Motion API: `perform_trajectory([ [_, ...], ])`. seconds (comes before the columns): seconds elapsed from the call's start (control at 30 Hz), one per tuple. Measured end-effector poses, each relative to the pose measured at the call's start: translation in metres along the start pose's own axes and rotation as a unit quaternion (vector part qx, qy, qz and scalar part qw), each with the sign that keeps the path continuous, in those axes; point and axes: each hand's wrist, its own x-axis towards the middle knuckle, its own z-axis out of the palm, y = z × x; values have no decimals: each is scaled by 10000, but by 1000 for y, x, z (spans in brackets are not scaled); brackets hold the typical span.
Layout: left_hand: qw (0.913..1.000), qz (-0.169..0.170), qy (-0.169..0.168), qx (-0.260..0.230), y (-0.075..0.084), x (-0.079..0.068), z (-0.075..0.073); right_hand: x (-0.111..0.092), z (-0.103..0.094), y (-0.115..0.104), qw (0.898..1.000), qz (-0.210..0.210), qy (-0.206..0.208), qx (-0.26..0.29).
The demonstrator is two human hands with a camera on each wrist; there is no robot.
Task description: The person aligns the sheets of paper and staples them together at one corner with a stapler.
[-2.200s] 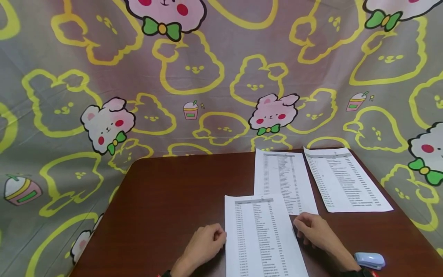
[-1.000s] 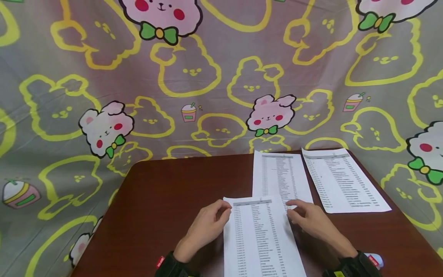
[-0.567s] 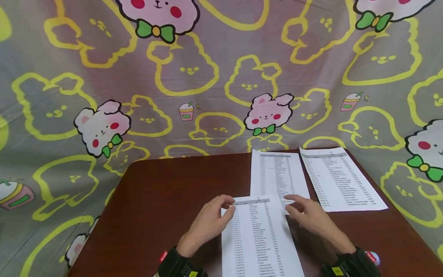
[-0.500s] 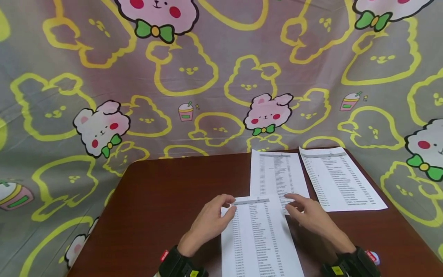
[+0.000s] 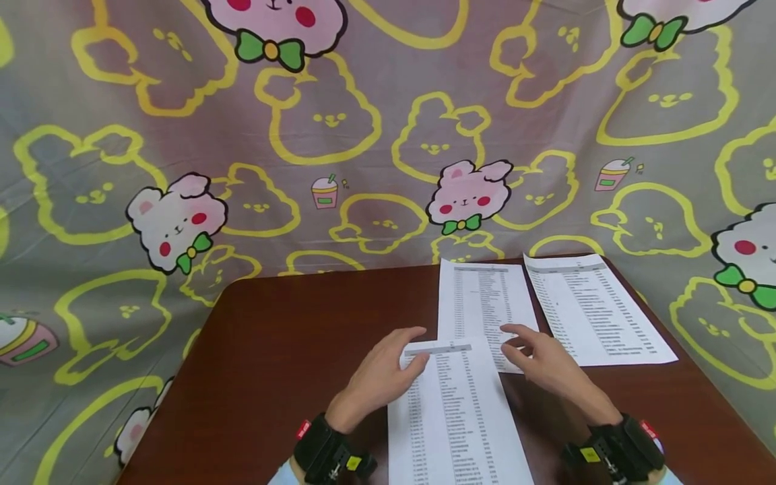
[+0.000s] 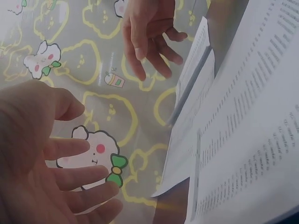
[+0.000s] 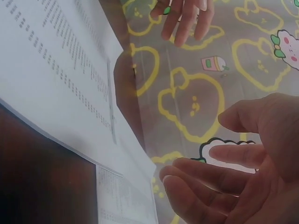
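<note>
Three printed sheets of paper lie on the dark brown table. The nearest sheet (image 5: 451,417) is in front of me, its top edge overlapping the second sheet (image 5: 485,303). Further right lies a third sheet (image 5: 597,310). My left hand (image 5: 382,370) hovers over the near sheet's top left corner, thumb and fingers apart. My right hand (image 5: 545,360) is over the lower right part of the second sheet, fingers relaxed. Both wrist views show nothing held: the left palm (image 6: 60,158) and the right palm (image 7: 243,172) face inward with loose fingers.
The wooden table (image 5: 291,337) extends to the left of the sheets. A patterned cloth (image 5: 364,135) with cartoon animals hangs behind it. A small light-blue object by the right wrist is almost wholly hidden by the black wrist band (image 5: 624,448).
Both hands have moved up from the near sheet's side edges to its top end. The left hand has since shifted right and its fingers have spread. The sheets look unmoved.
</note>
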Motion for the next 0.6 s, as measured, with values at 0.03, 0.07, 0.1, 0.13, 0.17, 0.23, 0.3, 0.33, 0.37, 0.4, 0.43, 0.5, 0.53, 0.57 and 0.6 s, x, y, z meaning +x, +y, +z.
perform_trajectory([
  [0.03, 10000, -12, -10, 1, 1, 1, 0, 1, -1, 0, 10000, -28, 8, -5],
  [0.07, 10000, -7, -6, 4, 2, 1, 0, 2, -1, 0, 10000, -42, 30, -12],
  [0.1, 10000, -20, -7, 3, 3, 2, 0, 3, -2, 0, 10000, -61, 47, -8],
  [0.13, 10000, -11, -2, 21, 4, 3, -1, 5, -2, 0, 10000, -70, 43, 1],
  [0.17, 10000, 4, 11, 28, 5, 4, -1, 6, -3, 1, 10000, -77, 21, 23],
  [0.23, 10000, 36, 35, 44, 6, 5, -2, 9, -4, 2, 10000, -85, 2, 41],
  [0.3, 10000, 61, 33, 41, 7, 8, -3, 12, -6, 4, 10000, -62, -3, 43],
  [0.33, 10000, 77, 32, 28, 7, 10, -3, 13, -7, 5, 10000, -52, -6, 37],
  [0.37, 10000, 83, 28, -2, 7, 11, -3, 14, -8, 6, 10000, -73, -8, 36],
  [0.4, 10000, 92, 20, -23, 7, 13, -3, 16, -8, 7, 10000, -59, -5, 55],
  [0.43, 10000, 84, 2, -32, 6, 15, -3, 17, -9, 8, 10000, -37, -13, 81],
  [0.5, 10000, 55, -47, -65, 5, 17, -3, 21, -10, 9, 9999, -6, -25, 112],
  [0.53, 9999, 46, -73, -63, 4, 18, -3, 23, -11, 10, 9999, -20, -35, 102],
  [0.57, 9999, 43, -92, -64, 4, 19, -3, 24, -11, 10, 9999, -4, -26, 102],
  [0.6, 9999, 40, -110, -63, 3, 21, -3, 26, -12, 11, 10000, 24, -8, 90],
])
